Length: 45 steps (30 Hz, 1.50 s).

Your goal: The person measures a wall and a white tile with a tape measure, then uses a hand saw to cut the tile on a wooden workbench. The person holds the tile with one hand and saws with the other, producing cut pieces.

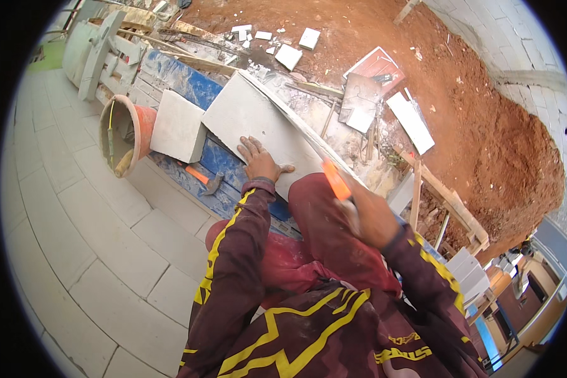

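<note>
1. The fingers of my left hand [263, 165] are spread wide, lying flat on the block [258, 120], and they grip nothing. The fingers of my right hand [372, 214] are curled around an orange handle [336, 179]. The blur is strong there, so I cannot tell the whole shape of this tool.

2. Farthest to the left is the bucket [146, 126], its mouth turned to the left. Just beside it is the small block [177, 126], which sits close to the left corner of the long block. On this side the room is narrow.

3. The hammer [198, 174] lies on the blue boards [220, 160], to the left of my left wrist and apart from my fingers.

4. The block lies directly under my left palm. Its long axis goes from far left to near right, toward my right knee [321, 208], which hides the near end.

5. The left hand is nearer to the middle of the block. The handle is at its right long edge, close to the near end; whether it touches, I cannot tell.

6. Beyond this edge, to the right, the room is wider, over rubble and red soil [435, 94].
</note>
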Motion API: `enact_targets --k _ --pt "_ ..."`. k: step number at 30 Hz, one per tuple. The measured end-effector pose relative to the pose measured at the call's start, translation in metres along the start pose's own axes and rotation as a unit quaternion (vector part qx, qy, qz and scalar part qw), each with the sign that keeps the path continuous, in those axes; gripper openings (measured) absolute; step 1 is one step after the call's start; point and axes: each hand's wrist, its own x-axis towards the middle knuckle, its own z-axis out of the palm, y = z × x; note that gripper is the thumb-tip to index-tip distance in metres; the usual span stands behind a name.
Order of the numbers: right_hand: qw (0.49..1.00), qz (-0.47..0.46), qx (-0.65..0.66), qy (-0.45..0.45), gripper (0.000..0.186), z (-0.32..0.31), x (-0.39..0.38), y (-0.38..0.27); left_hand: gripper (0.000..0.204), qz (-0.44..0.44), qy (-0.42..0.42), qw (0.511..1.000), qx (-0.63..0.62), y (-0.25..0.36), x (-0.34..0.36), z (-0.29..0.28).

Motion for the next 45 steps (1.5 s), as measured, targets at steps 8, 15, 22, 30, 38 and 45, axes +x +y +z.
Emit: enact_targets --k 8,15,22,30,38,45 --pt "0.997 0.017 -0.029 -0.064 0.057 0.011 0.088 0.014 0.164 0.008 -0.017 1.0 0.024 0.0 0.002 0.0" --pt "0.999 0.005 -0.053 -0.009 0.064 -0.007 -0.026 0.011 0.163 0.023 0.009 1.0 0.019 -0.001 0.004 0.001" --pt "0.993 0.051 -0.058 -0.091 0.062 0.013 0.088 0.011 0.157 0.007 -0.001 1.0 0.005 0.0 0.001 0.001" --pt "0.999 0.006 -0.036 0.003 0.061 -0.014 -0.043 0.013 0.161 -0.006 -0.017 0.999 0.028 0.003 0.005 -0.002" --pt "0.997 -0.056 -0.041 0.014 0.05 0.053 0.106 0.05 0.163 -0.006 -0.018 1.0 -0.01 0.001 0.002 -0.003" --pt "1.0 0.004 -0.023 -0.002 0.064 -0.033 -0.048 0.004 0.161 0.013 0.025 0.999 -0.031 -0.004 -0.001 0.002"
